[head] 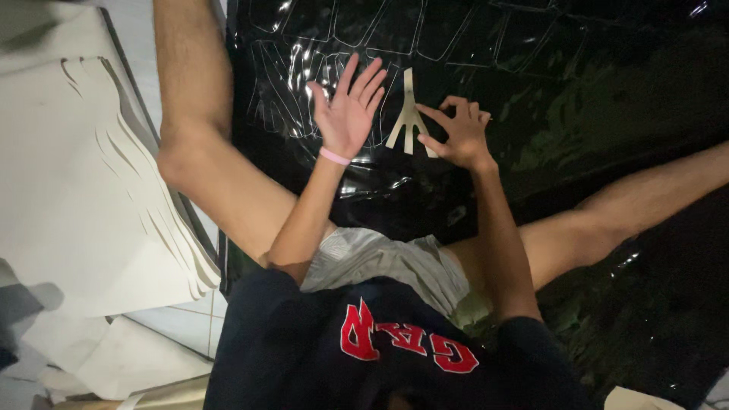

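Pale, flat forked template (pixel 408 115), card-like, lay on glossy black sheet (pixel 577 91) scored with pale traced outlines. Pinned at its lower prongs by right hand (pixel 460 137), fingers (pixel 434 115) curled onto it. Left hand (pixel 348 114) just beside, fingers splayed, gripping nothing.

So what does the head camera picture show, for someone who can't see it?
A seated person's right hand pinches a pale, forked cardboard template against a shiny black plastic sheet marked with white outlines. Their open left hand, wearing a pink wristband, hovers beside it, and a stack of wavy-edged white sheets lies to the left.
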